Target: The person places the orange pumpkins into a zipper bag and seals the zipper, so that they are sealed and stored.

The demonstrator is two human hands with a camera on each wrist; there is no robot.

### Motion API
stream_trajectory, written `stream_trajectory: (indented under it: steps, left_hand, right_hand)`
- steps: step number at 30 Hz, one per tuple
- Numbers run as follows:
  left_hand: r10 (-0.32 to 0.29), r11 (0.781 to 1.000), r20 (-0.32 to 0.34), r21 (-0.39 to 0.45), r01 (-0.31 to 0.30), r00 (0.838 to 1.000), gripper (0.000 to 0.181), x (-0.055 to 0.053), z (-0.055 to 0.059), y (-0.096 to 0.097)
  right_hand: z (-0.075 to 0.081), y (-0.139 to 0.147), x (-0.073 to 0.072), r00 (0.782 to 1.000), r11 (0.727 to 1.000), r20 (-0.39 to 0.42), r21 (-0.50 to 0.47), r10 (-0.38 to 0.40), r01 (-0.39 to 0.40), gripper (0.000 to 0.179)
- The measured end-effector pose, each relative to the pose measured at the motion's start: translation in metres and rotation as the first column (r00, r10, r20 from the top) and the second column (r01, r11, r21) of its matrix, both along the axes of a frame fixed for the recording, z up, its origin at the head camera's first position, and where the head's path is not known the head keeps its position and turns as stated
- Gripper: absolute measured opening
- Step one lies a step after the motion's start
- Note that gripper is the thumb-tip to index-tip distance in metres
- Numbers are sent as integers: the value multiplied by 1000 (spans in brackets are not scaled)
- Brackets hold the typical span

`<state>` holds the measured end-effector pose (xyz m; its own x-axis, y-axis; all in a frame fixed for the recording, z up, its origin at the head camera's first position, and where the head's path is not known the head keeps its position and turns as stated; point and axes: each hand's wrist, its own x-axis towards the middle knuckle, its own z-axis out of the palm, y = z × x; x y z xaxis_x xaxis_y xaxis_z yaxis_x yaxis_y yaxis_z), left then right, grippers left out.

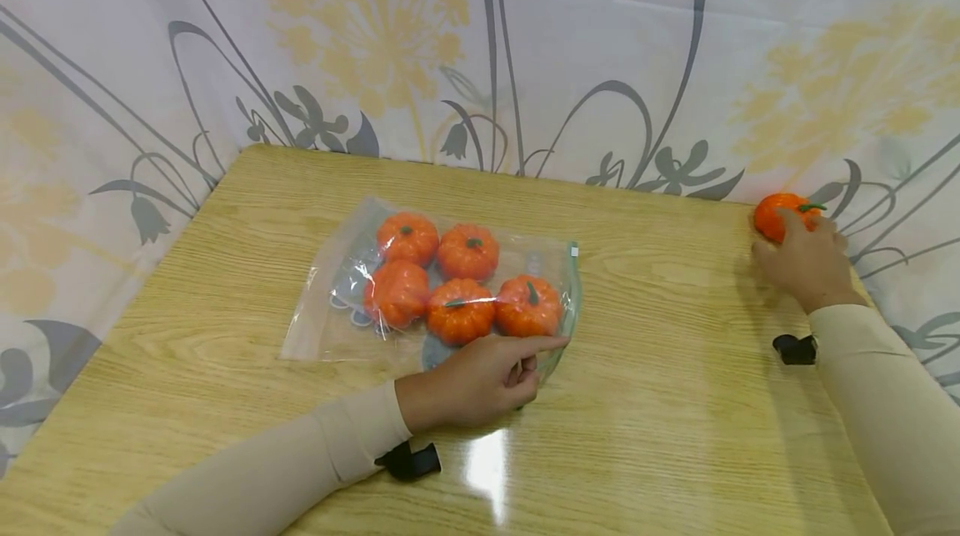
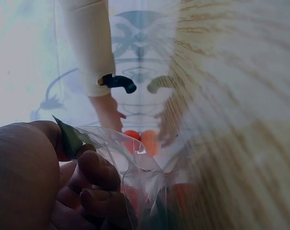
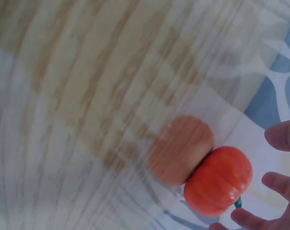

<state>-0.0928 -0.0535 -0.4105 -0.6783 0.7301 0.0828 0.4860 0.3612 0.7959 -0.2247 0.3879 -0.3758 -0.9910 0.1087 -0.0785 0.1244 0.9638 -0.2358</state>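
Observation:
A clear zip bag (image 1: 318,332) lies flat on the table with several small orange toy pumpkins (image 1: 462,311) inside. Its green zip strip (image 1: 575,290) runs along the right end. My left hand (image 1: 476,382) holds the near corner of that strip; the left wrist view shows the green edge (image 2: 71,139) between thumb and finger. Far off to the right, another toy pumpkin (image 3: 219,181) with a green stem sits by the table's back right corner. My right hand (image 1: 810,265) reaches over it, fingers spread and not closed round it.
The wooden table (image 1: 660,403) meets a flower-patterned cloth (image 1: 555,44) at the back and sides. Black wrist-camera mounts (image 1: 795,350) stick out from both sleeves. The glossy tabletop mirrors the lone pumpkin in the right wrist view.

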Motion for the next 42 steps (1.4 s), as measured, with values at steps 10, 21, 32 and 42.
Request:
stream_trajectory:
  steps: [10,21,32,42]
  left_hand:
    - [6,1000,28,-8,-6,1000,52,-2,-3,-2]
    - [7,1000,51,-29,-6,999,53,2,-4,-2]
    - [-7,1000,24,-28,7,1000,54,0,-2,-1]
    - [-2,999,22,-45,3,1000,53,2,-2,-1]
  right_hand:
    - [-1,8,-13,997,996,64,-72,-38,43,76]
    - [1,14,-22,990,995,141,-90,-30,43,83]
    - [-2,19,-26,995,991,84,-112,-60,69,81]
    - [-8,20,-27,998,989,11,-137,-59,60,72]
